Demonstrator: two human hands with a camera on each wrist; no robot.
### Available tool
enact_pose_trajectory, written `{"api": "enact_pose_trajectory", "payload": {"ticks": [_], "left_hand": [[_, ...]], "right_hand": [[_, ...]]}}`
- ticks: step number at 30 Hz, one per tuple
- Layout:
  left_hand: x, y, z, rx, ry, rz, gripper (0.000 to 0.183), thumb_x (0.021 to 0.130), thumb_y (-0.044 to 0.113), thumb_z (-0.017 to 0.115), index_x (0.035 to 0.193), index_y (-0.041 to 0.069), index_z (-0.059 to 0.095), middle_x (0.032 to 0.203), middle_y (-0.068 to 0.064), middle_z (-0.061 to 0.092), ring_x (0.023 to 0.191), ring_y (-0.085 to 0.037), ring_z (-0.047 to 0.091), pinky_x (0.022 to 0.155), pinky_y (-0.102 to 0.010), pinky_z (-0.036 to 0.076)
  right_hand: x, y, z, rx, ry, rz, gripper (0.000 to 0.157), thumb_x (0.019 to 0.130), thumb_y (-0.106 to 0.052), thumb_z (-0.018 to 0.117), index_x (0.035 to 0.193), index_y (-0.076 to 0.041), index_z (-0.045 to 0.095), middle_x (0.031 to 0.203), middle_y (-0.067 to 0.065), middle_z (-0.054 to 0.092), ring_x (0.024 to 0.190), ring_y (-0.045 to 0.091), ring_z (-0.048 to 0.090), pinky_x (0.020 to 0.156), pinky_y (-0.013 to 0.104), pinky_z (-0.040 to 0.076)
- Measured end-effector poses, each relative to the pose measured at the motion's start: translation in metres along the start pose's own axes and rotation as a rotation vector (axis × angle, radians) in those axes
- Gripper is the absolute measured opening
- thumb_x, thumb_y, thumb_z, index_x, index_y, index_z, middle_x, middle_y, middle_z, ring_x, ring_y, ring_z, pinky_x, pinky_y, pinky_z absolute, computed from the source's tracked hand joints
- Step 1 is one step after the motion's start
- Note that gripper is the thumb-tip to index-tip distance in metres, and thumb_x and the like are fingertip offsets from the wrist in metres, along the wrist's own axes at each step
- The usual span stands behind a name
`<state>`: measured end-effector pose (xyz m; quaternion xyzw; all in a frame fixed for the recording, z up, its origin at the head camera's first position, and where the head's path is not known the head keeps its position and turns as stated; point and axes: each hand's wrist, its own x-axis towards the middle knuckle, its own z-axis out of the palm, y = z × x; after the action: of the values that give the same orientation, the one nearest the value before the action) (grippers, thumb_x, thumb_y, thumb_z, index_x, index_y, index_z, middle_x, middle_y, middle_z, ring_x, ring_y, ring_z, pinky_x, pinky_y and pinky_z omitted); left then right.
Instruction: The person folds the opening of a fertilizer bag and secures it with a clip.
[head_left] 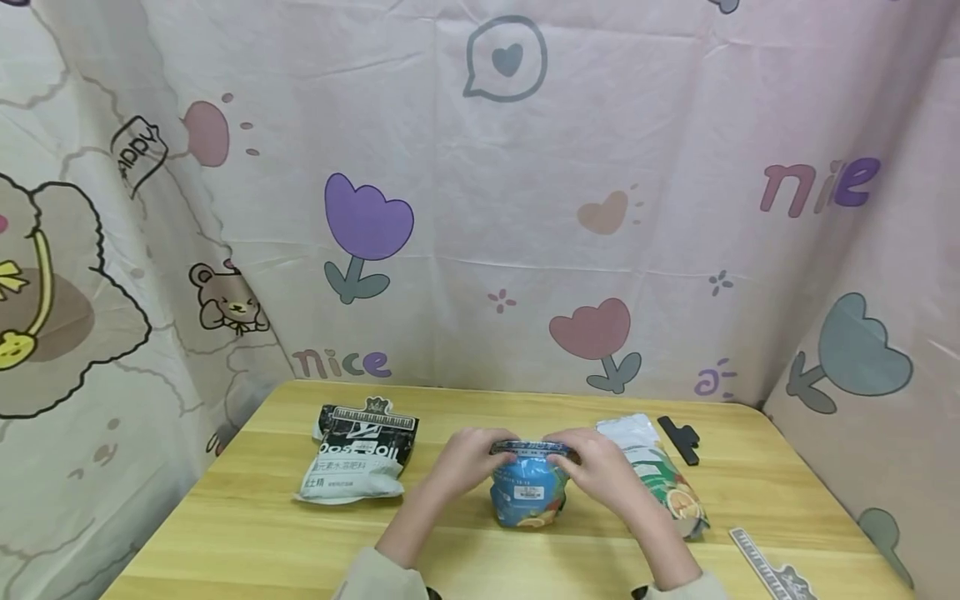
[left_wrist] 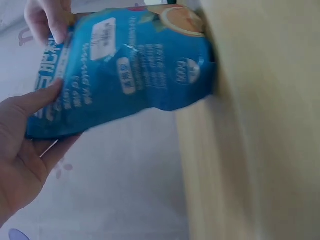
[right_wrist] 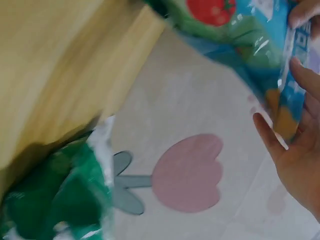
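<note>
A blue plastic pouch (head_left: 528,493) with fruit pictures and a white label stands upright near the middle of the table. My left hand (head_left: 472,457) pinches the left end of its folded top. At the right end, my right hand (head_left: 596,467) does the same, thumb in front and fingers behind. In the left wrist view the pouch (left_wrist: 135,65) shows its printed face, and the left thumb (left_wrist: 42,97) presses on its upper edge. From the right wrist, the pouch's side (right_wrist: 245,45) shows a tomato picture, with the right hand (right_wrist: 300,160) at its top corner.
On the left lies a black-and-white bag (head_left: 356,471) with a ruler-patterned clip (head_left: 373,417) across its top. A green-and-white bag (head_left: 660,475) lies right of my right hand. Beyond it is a black clip (head_left: 679,439). Another ruler-patterned strip (head_left: 768,567) lies at the front right.
</note>
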<state>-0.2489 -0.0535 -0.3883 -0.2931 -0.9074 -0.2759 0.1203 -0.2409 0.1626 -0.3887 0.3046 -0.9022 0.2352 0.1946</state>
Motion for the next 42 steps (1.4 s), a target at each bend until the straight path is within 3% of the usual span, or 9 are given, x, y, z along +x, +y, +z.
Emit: {"api": "enact_pose_trajectory", "payload": {"ticks": [3,7,9,15,22,29,36,42], "left_hand": [[0.004,0.005,-0.001,0.097,-0.029,0.026,0.023,0.079,0.025,0.072,0.098,0.011,0.071,0.089,0.003,0.068,0.077,-0.008,0.062,0.066,-0.020,0.049],[0.008,0.007,0.004,0.158,0.009,0.045,0.021,0.076,0.029,0.075,0.089,0.013,0.073,0.080,0.005,0.068,0.066,-0.004,0.060,0.057,-0.015,0.046],[0.008,0.006,0.007,0.168,0.041,0.046,0.019,0.074,0.029,0.076,0.085,0.014,0.074,0.077,0.006,0.068,0.063,-0.002,0.059,0.055,-0.013,0.044],[0.005,0.004,0.010,0.187,0.087,0.040,0.013,0.070,0.026,0.078,0.079,0.016,0.075,0.073,0.007,0.068,0.059,-0.002,0.058,0.053,-0.012,0.041],[0.003,0.001,0.012,0.196,0.143,0.087,0.013,0.072,0.027,0.076,0.079,0.017,0.075,0.072,0.008,0.068,0.058,-0.002,0.058,0.051,-0.013,0.042],[0.001,0.000,0.019,0.269,0.201,0.098,0.013,0.079,0.030,0.070,0.083,0.019,0.075,0.073,0.008,0.068,0.059,-0.004,0.060,0.050,-0.014,0.043],[0.000,0.002,0.021,0.284,0.226,0.076,0.014,0.080,0.032,0.069,0.082,0.019,0.074,0.072,0.008,0.068,0.056,-0.004,0.059,0.050,-0.014,0.041],[-0.001,0.001,0.022,0.254,0.216,0.072,0.021,0.086,0.035,0.061,0.083,0.018,0.073,0.070,0.007,0.068,0.054,-0.004,0.055,0.050,-0.016,0.042]], "right_hand": [[0.005,-0.005,0.005,-0.070,-0.007,-0.029,0.019,0.077,-0.021,0.074,0.094,-0.014,0.070,0.085,-0.002,0.067,0.069,0.010,0.059,0.059,0.027,0.050],[0.006,-0.007,0.011,-0.123,0.018,0.002,0.013,0.074,-0.021,0.076,0.085,-0.017,0.070,0.069,-0.006,0.064,0.046,0.001,0.038,0.041,0.019,0.032],[0.005,-0.007,0.013,-0.130,0.049,0.007,0.012,0.072,-0.020,0.077,0.081,-0.018,0.070,0.065,-0.007,0.063,0.044,0.000,0.031,0.039,0.019,0.027],[0.006,-0.008,0.020,-0.141,0.140,-0.031,0.012,0.066,-0.018,0.081,0.073,-0.019,0.071,0.061,-0.007,0.064,0.041,-0.002,0.029,0.037,0.017,0.025],[0.005,-0.006,0.020,-0.179,0.174,-0.080,0.011,0.069,-0.019,0.079,0.074,-0.020,0.070,0.057,-0.009,0.061,0.040,-0.002,0.026,0.036,0.016,0.022],[0.002,-0.006,0.020,-0.187,0.172,-0.092,0.005,0.080,-0.025,0.071,0.078,-0.021,0.069,0.061,-0.010,0.060,0.043,-0.002,0.037,0.038,0.017,0.026],[0.003,-0.003,0.025,-0.262,0.272,-0.152,0.007,0.075,-0.018,0.075,0.074,-0.020,0.068,0.057,-0.007,0.061,0.041,0.003,0.044,0.036,0.016,0.026],[0.001,-0.003,0.023,-0.184,0.211,-0.091,0.005,0.081,-0.020,0.069,0.077,-0.022,0.068,0.066,-0.008,0.065,0.051,0.008,0.055,0.042,0.020,0.038]]}}
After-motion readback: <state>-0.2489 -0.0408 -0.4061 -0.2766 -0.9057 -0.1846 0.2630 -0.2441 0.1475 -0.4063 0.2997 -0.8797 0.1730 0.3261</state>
